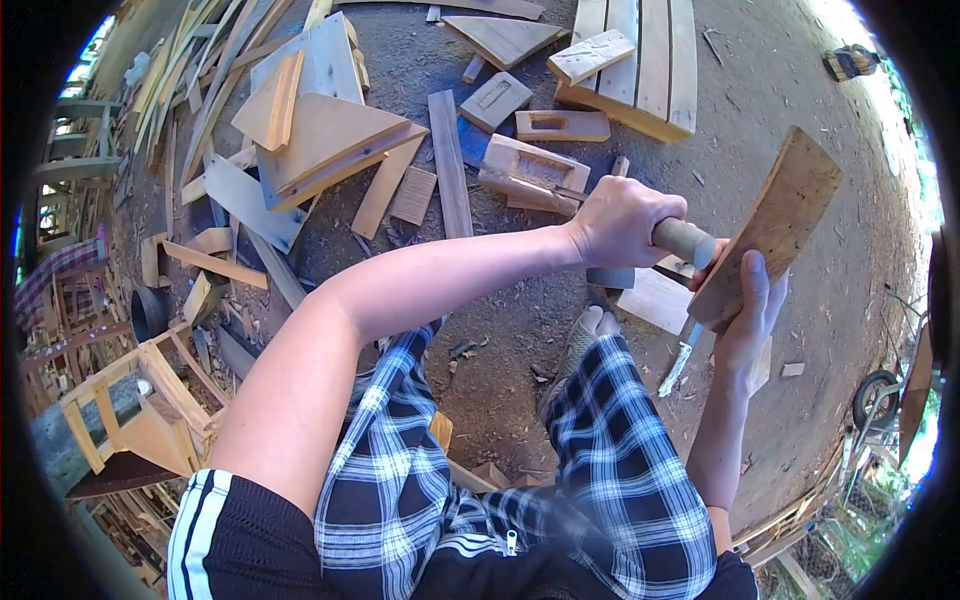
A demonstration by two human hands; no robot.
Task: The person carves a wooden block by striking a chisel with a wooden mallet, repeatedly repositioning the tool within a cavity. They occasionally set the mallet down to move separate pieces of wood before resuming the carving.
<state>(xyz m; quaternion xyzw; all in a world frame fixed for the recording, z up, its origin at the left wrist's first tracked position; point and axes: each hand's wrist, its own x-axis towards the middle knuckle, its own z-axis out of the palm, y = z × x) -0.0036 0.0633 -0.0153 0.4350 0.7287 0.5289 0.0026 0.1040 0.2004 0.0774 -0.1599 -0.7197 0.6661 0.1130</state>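
Observation:
My left hand (628,222) is closed around a tool with a thick, rounded wooden handle (684,242). A thin shaft (560,190) sticks out on the hand's other side, like a chisel's; its tip is hard to make out. The handle's butt points toward my right hand (752,312), which grips the lower end of a flat wooden block (775,222), thumb across its face. The block is tilted up to the right. Beyond my left hand lies a hollowed wooden plane body (530,172). Below that hand, a dark tool head (610,278) is partly hidden.
Slatted boards (640,60), another slotted block (562,126) and triangular wood pieces (335,140) lie ahead on the dirt. Long strips (215,60) are piled at the left, above a wooden frame (140,410). A narrow whitish tool (676,370) lies near my foot (580,345).

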